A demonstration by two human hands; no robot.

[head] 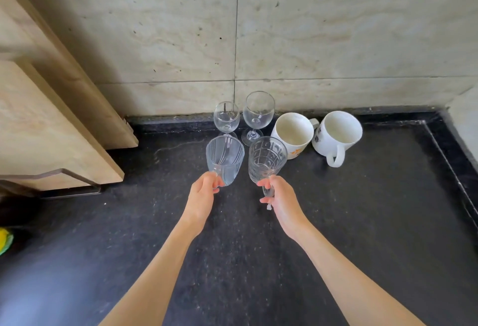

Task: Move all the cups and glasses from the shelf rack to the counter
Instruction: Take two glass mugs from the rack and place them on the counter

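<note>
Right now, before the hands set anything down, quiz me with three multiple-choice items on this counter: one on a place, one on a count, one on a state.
1. Where do the two clear stemmed wine glasses stand?
A. At the back of the black stone counter, by the tiled wall
B. At the counter's front edge
C. Inside a mug

2. How many white ceramic mugs are on the counter?
A. One
B. Two
C. Four

3. What is the right hand doing?
A. Resting flat on the counter
B. Hanging idle
C. Holding a cut-pattern clear goblet by its stem

Answers:
1 A, they stand upright close to the wall.
2 B, two mugs sit side by side, right of the wine glasses.
3 C, its fingers curl round the stem, while the left hand holds a line-etched clear tumbler.
</note>
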